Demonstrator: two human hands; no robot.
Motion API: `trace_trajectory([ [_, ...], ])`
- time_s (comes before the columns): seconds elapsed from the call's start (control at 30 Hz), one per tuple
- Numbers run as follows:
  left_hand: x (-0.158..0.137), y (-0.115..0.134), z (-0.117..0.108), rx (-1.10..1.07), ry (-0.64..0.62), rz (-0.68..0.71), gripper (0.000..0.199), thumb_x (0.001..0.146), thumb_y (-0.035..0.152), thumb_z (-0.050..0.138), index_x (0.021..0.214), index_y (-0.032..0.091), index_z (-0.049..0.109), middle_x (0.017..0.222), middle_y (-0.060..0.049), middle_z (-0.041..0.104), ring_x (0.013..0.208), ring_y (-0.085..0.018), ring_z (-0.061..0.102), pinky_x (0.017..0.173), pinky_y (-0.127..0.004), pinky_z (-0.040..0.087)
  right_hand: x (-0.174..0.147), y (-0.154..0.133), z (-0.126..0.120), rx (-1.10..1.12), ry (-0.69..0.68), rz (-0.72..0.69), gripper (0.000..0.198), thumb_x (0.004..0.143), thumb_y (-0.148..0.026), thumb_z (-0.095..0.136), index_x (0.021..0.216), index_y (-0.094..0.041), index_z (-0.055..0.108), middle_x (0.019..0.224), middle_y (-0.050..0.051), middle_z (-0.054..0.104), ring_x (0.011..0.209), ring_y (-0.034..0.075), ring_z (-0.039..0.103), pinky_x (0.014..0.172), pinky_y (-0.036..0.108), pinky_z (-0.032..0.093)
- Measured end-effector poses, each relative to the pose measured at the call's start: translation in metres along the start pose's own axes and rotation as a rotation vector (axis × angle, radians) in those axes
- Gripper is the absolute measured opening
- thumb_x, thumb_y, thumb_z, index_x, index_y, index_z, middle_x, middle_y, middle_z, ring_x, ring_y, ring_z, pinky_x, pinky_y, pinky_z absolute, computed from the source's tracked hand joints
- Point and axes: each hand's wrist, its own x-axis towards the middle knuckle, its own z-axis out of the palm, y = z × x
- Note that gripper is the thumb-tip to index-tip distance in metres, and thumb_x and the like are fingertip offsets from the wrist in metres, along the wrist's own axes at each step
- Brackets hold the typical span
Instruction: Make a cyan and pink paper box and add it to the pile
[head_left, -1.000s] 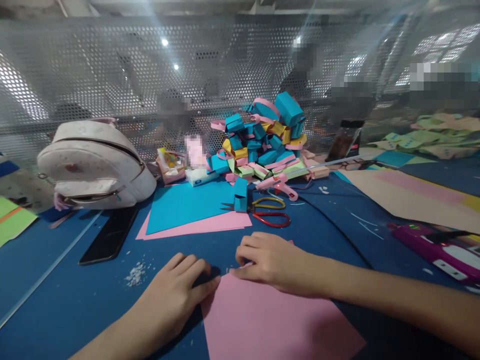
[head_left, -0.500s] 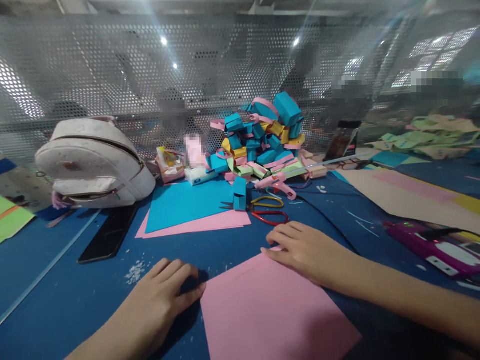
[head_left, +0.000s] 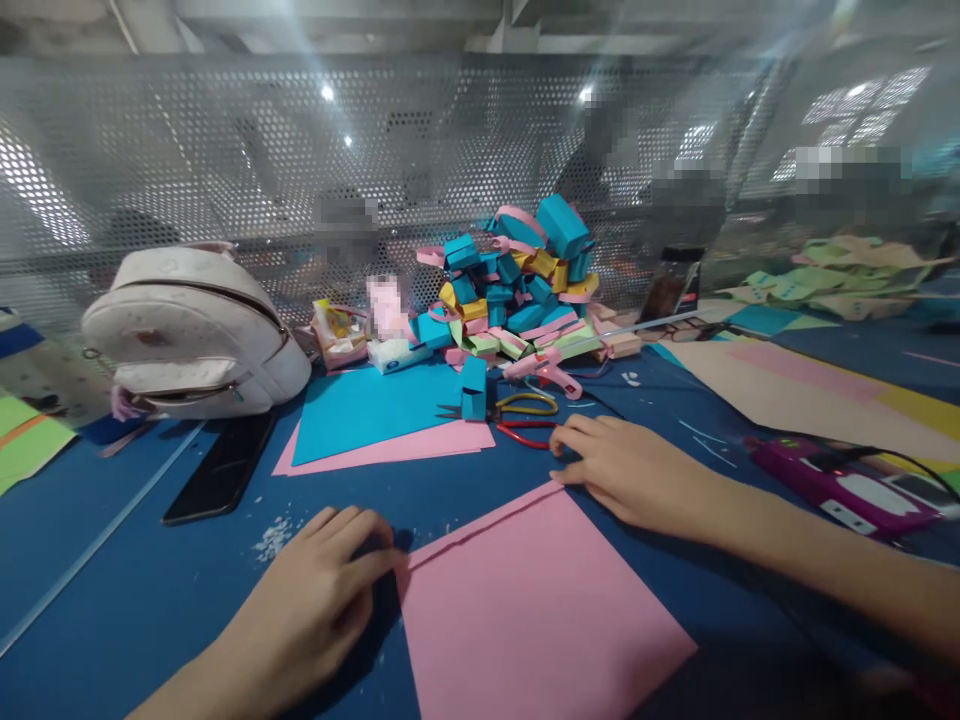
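A sheet of pink paper [head_left: 540, 600] lies on the blue table, with a narrow strip along its far edge folded over and casting a thin shadow. My left hand [head_left: 322, 580] pinches the sheet's far left corner between thumb and curled fingers. At the far right corner, my right hand [head_left: 622, 460] grips the edge with its fingers bent. Just beyond that hand lie scissors [head_left: 525, 405] with one yellow and one red handle, their blades partly behind a small folded blue paper piece [head_left: 474, 390].
A pink glue gun [head_left: 544, 368] lies before a heap of folded paper pieces [head_left: 517, 280]. To the left are a white backpack [head_left: 195, 335], a black phone [head_left: 221, 470] and blue paper sheets [head_left: 375, 405]. A purple power strip [head_left: 847, 490] sits at right. A perforated metal screen [head_left: 262, 150] stands behind.
The folded strip along the pink paper's far edge now stands out with a darker shadow line. My right hand has moved slightly away from me and covers part of the red scissor handle.
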Motion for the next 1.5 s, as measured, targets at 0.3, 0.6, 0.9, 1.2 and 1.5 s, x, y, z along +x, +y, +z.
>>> trace_trajectory([
  [0.3,0.024,0.020,0.018,0.175,0.037,0.125,0.043,0.090,0.011,0.049,0.132,0.020,0.052,0.136,-0.010,0.055,0.113,-0.028,0.055,0.090,-0.043,0.049,0.042,-0.042,0.004,0.330,0.071,-0.165,0.011,0.089,-0.028,0.061,0.096,-0.019,0.062,0.098,0.004,0.064,0.090,0.019,0.057,0.074,0.030,0.042],
  [0.6,-0.007,0.011,0.018,0.320,0.112,0.136,0.044,0.087,0.001,0.039,0.123,0.017,0.059,0.133,-0.010,0.059,0.112,-0.028,0.059,0.090,-0.043,0.050,0.031,-0.046,0.003,0.251,0.134,-0.174,0.014,0.096,-0.017,0.047,0.089,-0.019,0.058,0.088,0.005,0.064,0.079,0.019,0.057,0.072,0.031,0.042],
  [0.9,-0.021,0.004,-0.004,0.242,0.173,-0.045,0.046,0.091,0.018,0.047,0.137,0.023,0.048,0.153,-0.013,0.034,0.121,-0.034,0.054,0.095,-0.051,0.049,0.025,0.005,-0.032,-0.004,0.100,0.014,0.011,0.092,-0.020,0.053,0.084,-0.019,0.060,0.078,0.003,0.067,0.070,0.018,0.061,0.058,0.028,0.033],
  [1.2,0.008,0.033,-0.006,-1.415,0.090,-0.296,0.046,0.094,0.045,0.051,0.138,0.031,0.046,0.140,-0.010,0.052,0.115,-0.028,0.059,0.095,-0.046,0.051,-0.008,-0.066,-0.110,-0.230,0.479,0.131,0.009,0.090,-0.024,0.048,0.090,-0.023,0.057,0.064,0.005,0.062,0.054,0.018,0.054,0.048,0.031,0.023],
  [1.5,0.047,0.037,0.028,-1.846,0.139,-0.612,0.025,0.082,0.034,0.072,0.095,0.013,0.065,0.088,-0.008,0.071,0.076,-0.017,0.068,0.072,-0.027,0.056,0.017,-0.132,-0.054,0.153,-0.067,-0.285,0.041,0.077,-0.051,0.069,0.100,-0.018,0.058,0.075,0.005,0.070,0.053,0.021,0.061,0.038,0.031,0.024],
])
